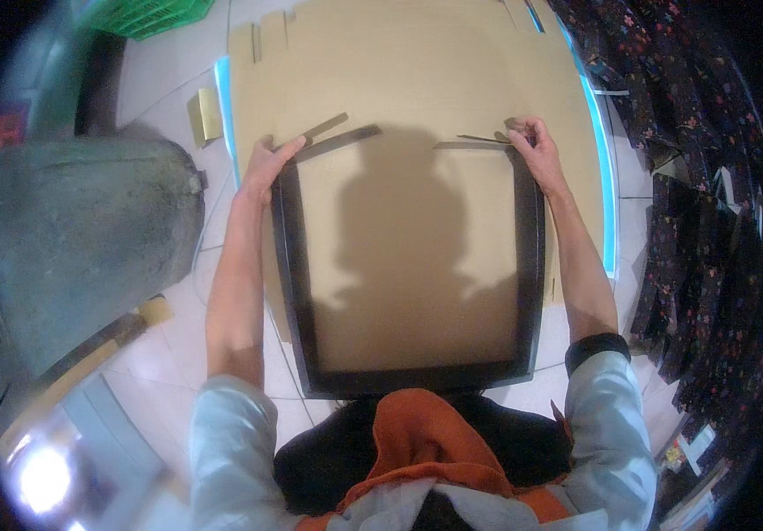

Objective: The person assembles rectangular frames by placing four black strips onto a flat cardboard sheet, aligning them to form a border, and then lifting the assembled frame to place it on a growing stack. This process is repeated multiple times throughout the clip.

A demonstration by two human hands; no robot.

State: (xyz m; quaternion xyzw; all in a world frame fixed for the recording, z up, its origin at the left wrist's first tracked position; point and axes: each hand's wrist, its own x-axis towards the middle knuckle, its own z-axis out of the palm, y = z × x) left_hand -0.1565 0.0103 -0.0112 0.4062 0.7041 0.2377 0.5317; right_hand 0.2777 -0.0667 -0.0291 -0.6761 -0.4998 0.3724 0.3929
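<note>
A dark, U-shaped frame (417, 379) of flat strips lies with its closed side nearest my body. My left hand (273, 168) grips its far left corner, thumb on top and fingers wrapped at the outer edge. From that corner a short dark flap (342, 142) points inward, with a thin brown strip (327, 126) just beyond it. At the far right corner my right hand (536, 152) is closed with thumb and fingers pinched on the frame's end. A narrow dark flap (477, 143) reaches inward from there. What lies under my fingers is partly hidden.
Beneath the frame is a large brown cardboard sheet (399, 62), with blue-edged material (612, 203) showing at its sides. A worn grey container (89, 248) stands left. Dark flowered fabric (700, 265) hangs right. A green crate (151, 16) sits far left; a bright light (43, 478) glares low left.
</note>
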